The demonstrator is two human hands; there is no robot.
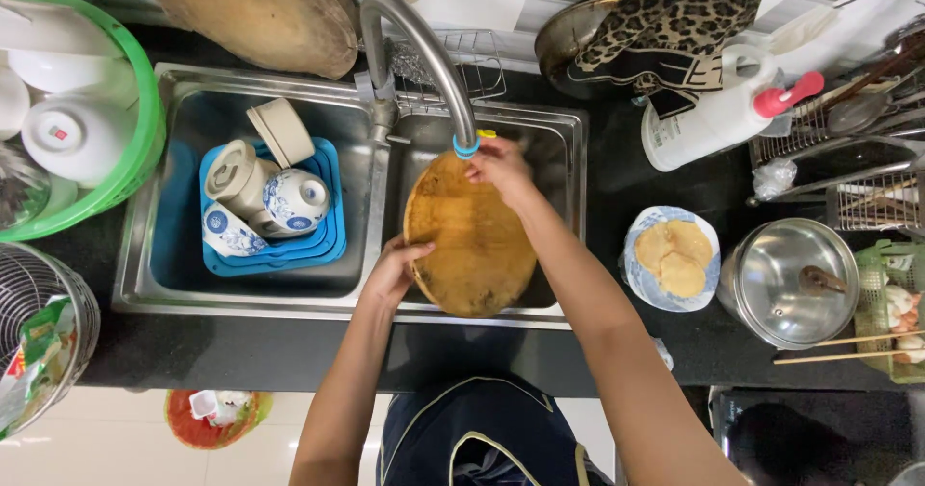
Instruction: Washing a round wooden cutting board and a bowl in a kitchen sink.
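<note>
A green basket (145, 139) of white bowls sits far left on the dark surface (665, 183). In the sink's (376, 187) left basin, a blue tray (328, 226) carries patterned cups. The left hand (395, 269) curls closed on the near-left edge of a round wooden cutting board (472, 236), which tilts over the right basin under the faucet (424, 57). The right hand (501, 168) grips the board's far rim, forearm stretched forward. Further right stand a plate of flatbreads (672, 257) and a steel pot (785, 279).
</note>
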